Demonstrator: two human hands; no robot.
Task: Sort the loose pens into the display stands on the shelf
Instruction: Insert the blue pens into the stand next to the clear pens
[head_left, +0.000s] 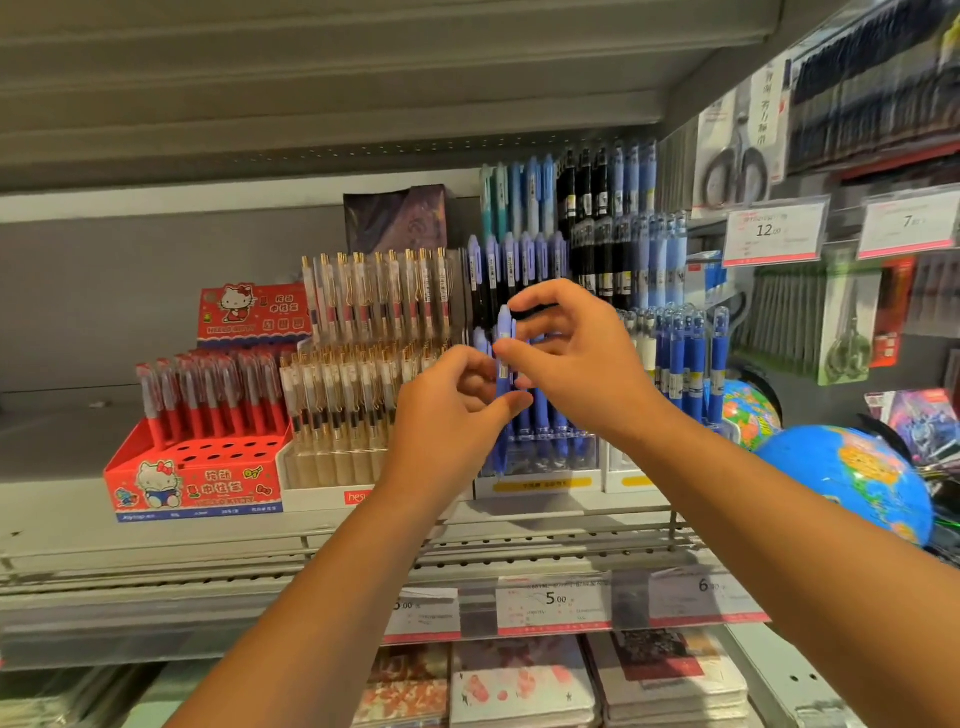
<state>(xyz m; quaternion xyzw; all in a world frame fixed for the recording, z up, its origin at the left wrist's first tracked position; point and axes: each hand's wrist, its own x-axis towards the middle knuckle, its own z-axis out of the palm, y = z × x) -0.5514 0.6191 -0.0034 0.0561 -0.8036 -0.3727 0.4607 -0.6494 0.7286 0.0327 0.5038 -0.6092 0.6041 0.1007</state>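
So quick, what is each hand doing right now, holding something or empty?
Left hand: pinches the lower part of the blue pen, which stands upright.
Right hand: pinches the same pen higher up.

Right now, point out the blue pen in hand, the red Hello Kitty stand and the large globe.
blue pen (503, 382): head view, mid barrel between the thumbs.
red Hello Kitty stand (208, 486): head view, front wall.
large globe (831, 483): head view, front of the sphere.
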